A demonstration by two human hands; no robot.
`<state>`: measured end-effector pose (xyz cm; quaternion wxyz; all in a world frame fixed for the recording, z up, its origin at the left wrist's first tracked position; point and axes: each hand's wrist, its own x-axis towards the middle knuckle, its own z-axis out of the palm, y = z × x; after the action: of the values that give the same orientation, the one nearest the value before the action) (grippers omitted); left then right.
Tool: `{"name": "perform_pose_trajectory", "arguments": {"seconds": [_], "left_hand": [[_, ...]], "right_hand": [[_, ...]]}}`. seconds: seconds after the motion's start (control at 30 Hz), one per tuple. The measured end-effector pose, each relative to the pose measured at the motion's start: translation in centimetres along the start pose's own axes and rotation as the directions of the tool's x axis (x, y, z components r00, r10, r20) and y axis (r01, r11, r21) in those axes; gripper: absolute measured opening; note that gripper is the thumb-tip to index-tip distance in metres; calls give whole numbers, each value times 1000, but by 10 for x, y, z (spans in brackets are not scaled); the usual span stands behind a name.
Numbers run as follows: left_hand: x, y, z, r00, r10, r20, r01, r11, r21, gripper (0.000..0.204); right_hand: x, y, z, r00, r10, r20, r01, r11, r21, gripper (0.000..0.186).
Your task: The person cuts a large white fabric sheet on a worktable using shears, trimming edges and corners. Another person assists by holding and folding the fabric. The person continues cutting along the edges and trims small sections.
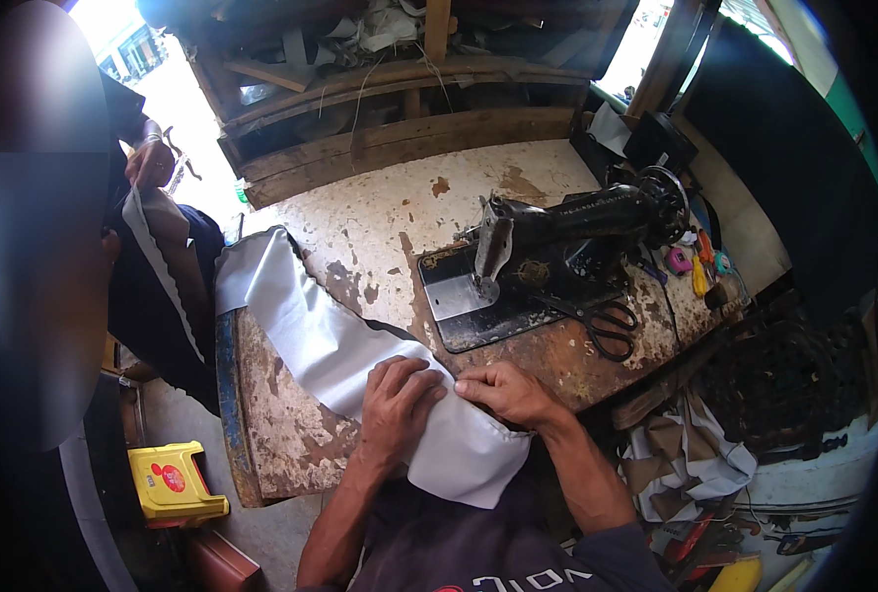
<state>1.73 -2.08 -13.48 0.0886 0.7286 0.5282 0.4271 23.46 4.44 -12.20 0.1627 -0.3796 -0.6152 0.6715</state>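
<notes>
A long strip of silvery-white fabric (306,340) with a dark edge lies across the worn table and hangs over its near side toward me. My left hand (397,400) rests on the strip with its fingers curled and pressing into the cloth. Close beside it, my right hand (506,393) pinches the fabric's dark edge between thumb and bent fingers. Just beyond my hands stands a black sewing machine (557,247), apart from the cloth. Black-handled scissors (607,326) lie on the machine's base at its near right.
A pink tape measure (678,260) and small coloured tools sit right of the machine. At the left, another person holds dark fabric (158,286) with a pale edge. A yellow plastic stool (176,483) stands on the floor. Crumpled material (691,454) lies at the lower right.
</notes>
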Motion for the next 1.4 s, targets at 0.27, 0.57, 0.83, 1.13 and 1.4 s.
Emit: {"name": "perform_pose_trajectory", "arguments": {"seconds": [0.27, 0.57, 0.83, 1.13, 1.4], "left_hand": [[-5, -18, -7, 965, -36, 261, 61, 994, -88, 20], [4, -22, -15, 942, -146, 303, 138, 989, 48, 16], [17, 17, -99, 916, -20, 401, 21, 1000, 1, 16], [-3, 74, -153, 725, 244, 644, -313, 950, -7, 18], [21, 55, -191, 813, 42, 581, -166, 973, 161, 30]], "right_hand": [[-14, 3, 9, 999, 13, -36, -11, 997, 74, 28], [-17, 5, 11, 988, 56, -144, -18, 966, 256, 25], [-7, -12, 7, 903, 67, -425, 87, 939, 332, 22], [31, -36, 1, 697, -371, -613, 6, 858, -513, 22], [13, -44, -27, 997, 65, -40, -57, 983, 176, 52]]}}
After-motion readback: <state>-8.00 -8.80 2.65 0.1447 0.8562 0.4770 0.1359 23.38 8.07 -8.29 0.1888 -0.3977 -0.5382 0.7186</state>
